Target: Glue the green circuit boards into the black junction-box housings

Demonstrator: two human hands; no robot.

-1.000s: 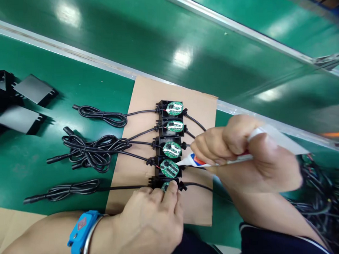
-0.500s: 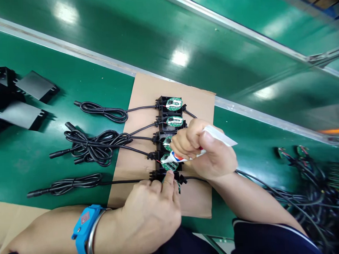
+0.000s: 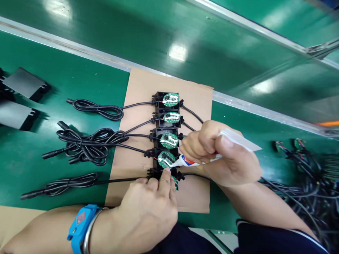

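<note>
Several black housings with round green circuit boards (image 3: 169, 140) lie in a column on a brown cardboard sheet (image 3: 140, 94), each with a black cable running left. My right hand (image 3: 226, 156) grips a white glue tube (image 3: 195, 160), whose nozzle touches the board of the fourth housing (image 3: 165, 159). My left hand (image 3: 148, 209), with a blue wrist strap (image 3: 80, 226), has its fingers curled down over the nearest housing (image 3: 162, 175), pressing it to the cardboard.
Coiled black cables (image 3: 86, 144) lie on the green bench left of the cardboard. Grey-lidded black covers (image 3: 15, 99) sit at the far left. A tangle of wired boards (image 3: 307, 163) is piled at the right. A metal rail (image 3: 72, 52) borders a conveyor behind.
My right hand drew the tube slightly right, so its nozzle moved from over the fourth board's centre to its right edge. My left hand stayed on the nearest housing.
</note>
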